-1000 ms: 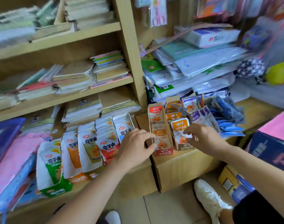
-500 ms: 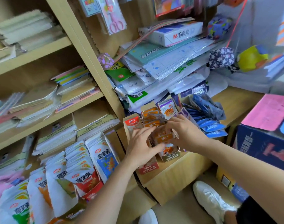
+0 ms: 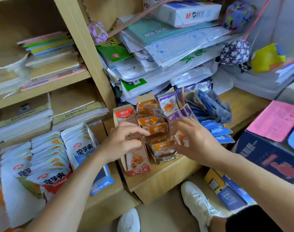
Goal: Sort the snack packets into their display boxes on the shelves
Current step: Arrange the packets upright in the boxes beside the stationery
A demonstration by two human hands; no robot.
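Head view, left to right. White snack pouches point(image 3: 47, 156) stood in rows on the lower shelf. Our left hand point(image 3: 124, 141) hovered curled over the red display box point(image 3: 137, 166), fingertips at the orange packets point(image 3: 157, 128); we could not tell whether it pinched one. Those packets stood in the orange display box point(image 3: 165, 159), just beside the red one. Our right hand point(image 3: 193, 139) lay against their right edge, fingers spread, gripping nothing. We judged we were squaring this row; next, the loose blue packets point(image 3: 216, 129) would need gathering. The boxes sat on a wooden ledge point(image 3: 166, 177) under piled stationery point(image 3: 168, 47); a dark carton point(image 3: 268, 156) stood far right.
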